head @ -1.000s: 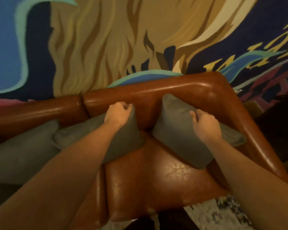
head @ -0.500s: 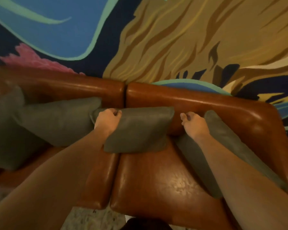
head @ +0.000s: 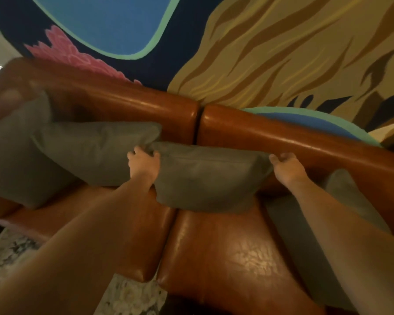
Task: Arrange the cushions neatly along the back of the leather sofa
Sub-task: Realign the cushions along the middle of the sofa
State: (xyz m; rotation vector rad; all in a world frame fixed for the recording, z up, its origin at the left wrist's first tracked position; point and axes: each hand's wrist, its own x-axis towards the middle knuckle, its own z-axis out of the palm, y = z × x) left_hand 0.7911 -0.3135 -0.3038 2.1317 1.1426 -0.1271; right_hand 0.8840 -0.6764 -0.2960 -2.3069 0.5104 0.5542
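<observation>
Far left, at abt 9 o'clock, a large grey cushion (head: 11, 153) leaned on the leather sofa (head: 232, 251) near its end, w/ a second grey cushion (head: 89, 148) overlapping it at 10 o'clock. The left hand (head: 143, 163) had its fingers curled over the top-left corner of the centre cushion (head: 207, 176), pinching the fabric where it met the second cushion. That centre cushion lay w/ its long axis running 9-to-3 along the backrest (head: 293, 142), straddling the seam btwn the two back sections, lower edge on the seat. The right hand (head: 287, 165) sat at its top-right corner, fingers loosely bent; whether it gripped fabric or only touched it could not be told. Both hands were about equally near, one per corner. At 4 o'clock a fourth cushion (head: 341, 189) lay slumped beside the right forearm, partly hidden. Bare backrest showed btwn the centre and fourth cushions, prob. the only free room. A painted wall (head: 282, 53) rose behind.
</observation>
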